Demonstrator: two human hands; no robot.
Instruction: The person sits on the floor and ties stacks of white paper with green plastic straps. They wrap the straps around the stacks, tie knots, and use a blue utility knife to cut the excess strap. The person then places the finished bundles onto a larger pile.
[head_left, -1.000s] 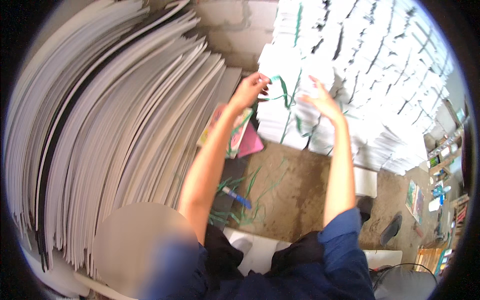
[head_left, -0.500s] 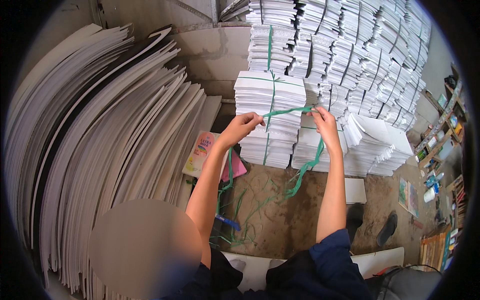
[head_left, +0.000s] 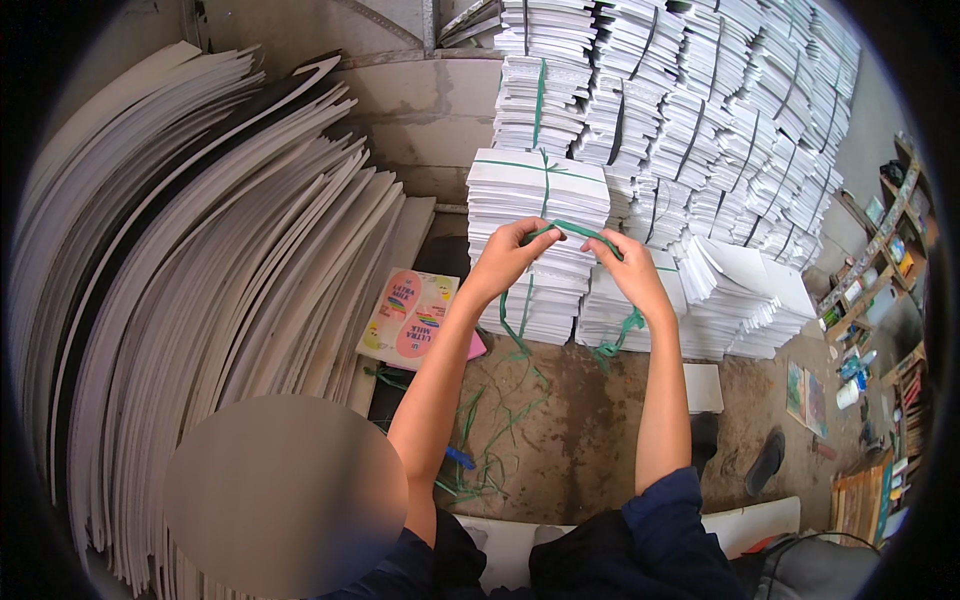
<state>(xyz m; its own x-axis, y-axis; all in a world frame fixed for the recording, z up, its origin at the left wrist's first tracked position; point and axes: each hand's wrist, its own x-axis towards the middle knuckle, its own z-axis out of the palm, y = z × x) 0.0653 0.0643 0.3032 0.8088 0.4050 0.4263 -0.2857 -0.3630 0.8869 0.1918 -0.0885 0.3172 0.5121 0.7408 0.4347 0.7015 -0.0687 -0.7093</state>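
A person in navy-blue sleeves [head_left: 668,515] pinches a thin green plastic strip [head_left: 575,229] between left grip [head_left: 508,262] and right grip [head_left: 633,270], its loose ends hanging below, before a tall white paper stack [head_left: 575,200] bound crosswise in green. Behind and to the right rise rows of white paper bundles [head_left: 695,125], many with dark bands. At left, large pale sheets [head_left: 240,260] stand tightly packed beside a flat pink-and-cream printed board [head_left: 408,318]. Green plastic scraps [head_left: 495,440] litter the stained brown floor [head_left: 590,410].
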